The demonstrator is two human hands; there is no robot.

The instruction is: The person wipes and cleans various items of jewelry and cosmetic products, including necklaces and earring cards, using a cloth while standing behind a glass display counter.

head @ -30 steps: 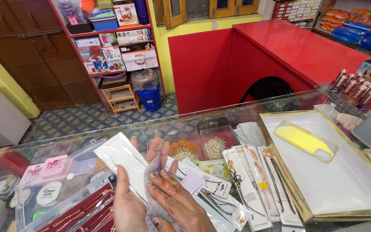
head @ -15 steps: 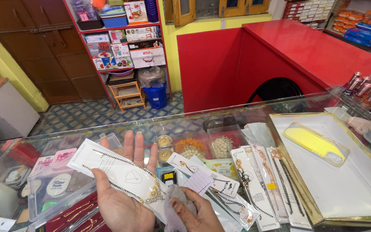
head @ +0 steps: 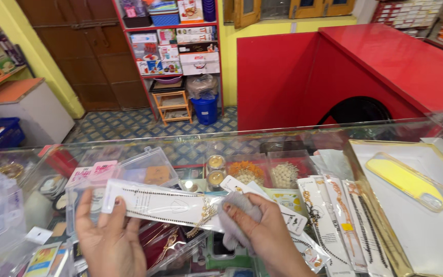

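Observation:
My left hand (head: 109,237) holds a long clear packet with a black beaded necklace and gold pendant (head: 162,204) flat across its fingers, above the glass counter (head: 180,146). My right hand (head: 267,233) is shut on a small grey cloth (head: 236,215) and presses it against the packet's right end, near the pendant. Under my right hand lie more white packets of jewellery (head: 288,218).
Several carded chains (head: 337,210) lie to the right, beside a gold-edged white tray (head: 426,241) holding a yellow phone (head: 408,180). Clear plastic boxes (head: 142,166) stand at the left. Small bowls (head: 215,164) and beads sit under the glass. A red counter (head: 344,66) and shelves (head: 173,41) stand beyond.
The view has tilted up and left. My left hand has levelled the necklace packet, and my right hand has moved the grey cloth onto its right end.

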